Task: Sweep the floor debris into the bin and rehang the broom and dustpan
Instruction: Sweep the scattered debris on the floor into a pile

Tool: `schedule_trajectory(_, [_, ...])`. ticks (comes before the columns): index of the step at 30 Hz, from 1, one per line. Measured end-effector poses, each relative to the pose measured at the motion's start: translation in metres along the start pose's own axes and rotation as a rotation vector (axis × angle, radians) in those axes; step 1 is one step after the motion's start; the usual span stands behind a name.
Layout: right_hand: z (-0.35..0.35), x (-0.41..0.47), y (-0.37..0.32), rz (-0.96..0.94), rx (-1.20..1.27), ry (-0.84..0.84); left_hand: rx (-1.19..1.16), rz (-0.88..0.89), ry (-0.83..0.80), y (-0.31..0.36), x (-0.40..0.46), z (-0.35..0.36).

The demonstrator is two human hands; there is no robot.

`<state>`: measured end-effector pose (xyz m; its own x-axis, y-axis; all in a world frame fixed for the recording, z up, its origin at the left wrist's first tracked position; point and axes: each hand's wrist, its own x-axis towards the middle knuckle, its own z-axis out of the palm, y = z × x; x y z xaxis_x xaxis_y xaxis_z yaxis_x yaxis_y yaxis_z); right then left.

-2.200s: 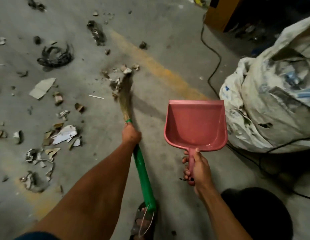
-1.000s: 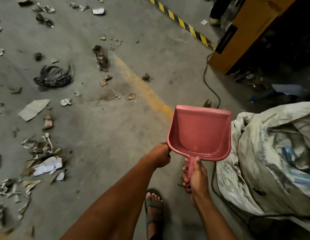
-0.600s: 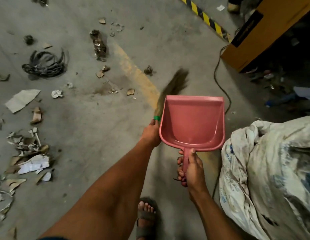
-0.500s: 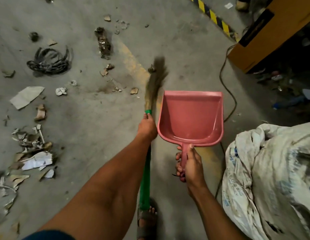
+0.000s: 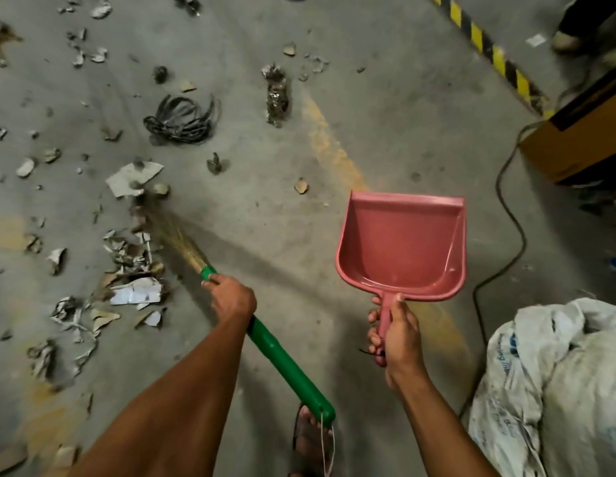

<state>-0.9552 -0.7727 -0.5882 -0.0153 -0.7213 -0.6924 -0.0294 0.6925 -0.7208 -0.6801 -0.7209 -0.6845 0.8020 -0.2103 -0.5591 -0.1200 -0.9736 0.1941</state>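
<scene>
My left hand grips the green handle of the broom near the bristles. The straw bristles point up and left and touch a pile of torn paper and cardboard scraps on the concrete floor. My right hand grips the handle of an empty pink dustpan, held above the floor to the right of the broom. More debris is scattered over the left and far floor, including a flat grey piece and a dark clump.
A large white woven sack bulges at the lower right. A black cable runs along the floor past a yellow-orange cabinet. A coil of black wire lies ahead on the left. My sandalled foot shows at the bottom.
The broom has swung from straight ahead beside the dustpan down to the left, its bristles now in the scrap pile. The dustpan stays held in my right hand.
</scene>
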Motion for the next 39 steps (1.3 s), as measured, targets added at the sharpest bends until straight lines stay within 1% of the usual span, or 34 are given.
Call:
schedule_trajectory(3, [0.006,-0.008,0.005,0.013,-0.002,0.035,-0.061,0.122,0.013,-0.016,-0.033,0.002])
schedule_trajectory(8, [0.011,-0.026,0.017,0.000,0.014,0.082,-0.070,0.437,-0.036,-0.004,-0.101,0.033])
schedule_trajectory(10, [0.010,-0.034,0.020,-0.004,0.021,0.102,-0.015,0.576,-0.072,0.007,-0.121,0.049])
schedule_trajectory(12, [0.007,-0.039,0.023,-0.009,0.017,0.122,0.079,0.677,-0.127,0.020,-0.134,0.060])
schedule_trajectory(15, [-0.001,-0.043,0.029,-0.015,0.019,0.156,0.215,0.807,-0.262,0.036,-0.136,0.072])
schedule_trajectory(18, [-0.007,-0.041,0.036,-0.008,0.013,0.150,0.337,0.866,-0.421,0.040,-0.117,0.078])
schedule_trajectory(20, [-0.008,-0.040,0.043,0.003,0.002,0.133,0.410,0.835,-0.460,0.034,-0.100,0.078])
schedule_trajectory(23, [-0.005,-0.043,0.054,0.002,-0.019,0.085,0.399,0.707,-0.425,0.017,-0.070,0.064])
schedule_trajectory(30, [0.022,-0.057,0.069,0.015,-0.057,-0.002,0.209,0.334,-0.175,-0.040,0.014,-0.005])
schedule_trajectory(33, [0.034,-0.060,0.070,0.020,-0.044,-0.025,0.142,0.226,-0.089,-0.064,0.034,-0.033])
schedule_trajectory(36, [0.046,-0.063,0.070,0.021,-0.040,-0.037,0.087,0.181,-0.024,-0.081,0.027,-0.049])
schedule_trajectory(39, [0.056,-0.069,0.070,0.021,-0.028,-0.035,0.005,0.240,0.017,-0.092,0.003,-0.044])
